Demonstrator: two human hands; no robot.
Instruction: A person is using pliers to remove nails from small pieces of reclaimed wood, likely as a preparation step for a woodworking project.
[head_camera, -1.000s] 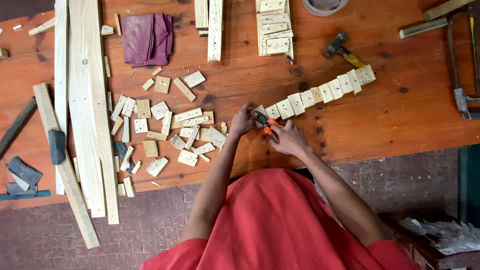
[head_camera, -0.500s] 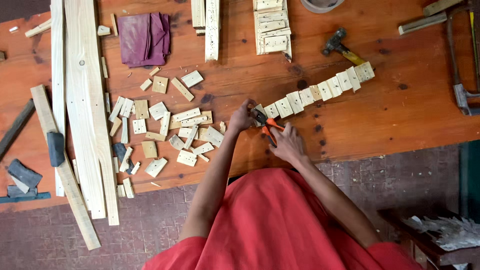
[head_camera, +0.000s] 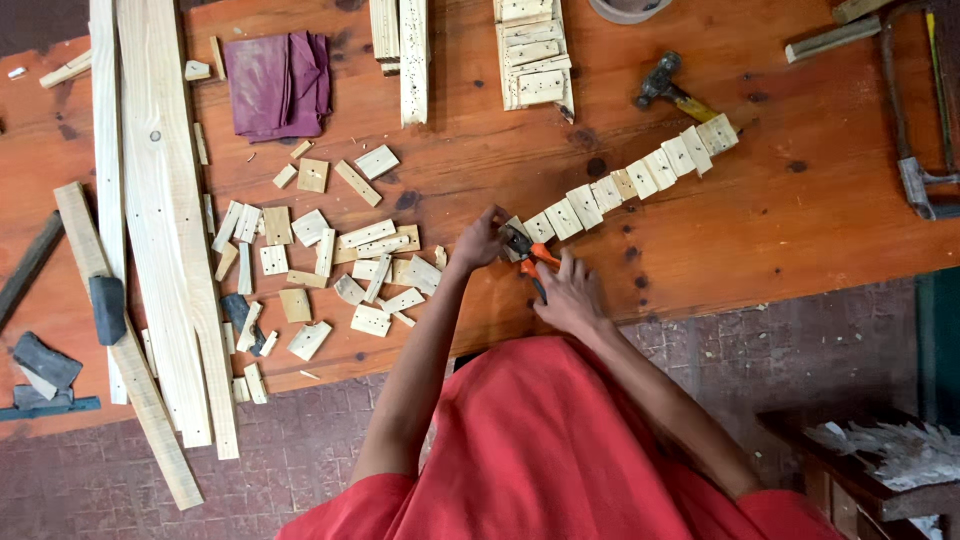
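Right hand (head_camera: 568, 295) closed round orange-handled pliers (head_camera: 530, 262), plier head at near end of diagonal row of small wood blocks (head_camera: 625, 183) on red-brown wooden surface (head_camera: 800, 210). Left hand (head_camera: 478, 240) pinched shut on end block (head_camera: 516, 228) of that row, touching plier head. Loose heap of wood offcuts (head_camera: 330, 265) lay just left of left hand. Hammer (head_camera: 668, 90) beyond row's far end; purple cloth (head_camera: 277, 82), long planks (head_camera: 160, 220) well apart on left.
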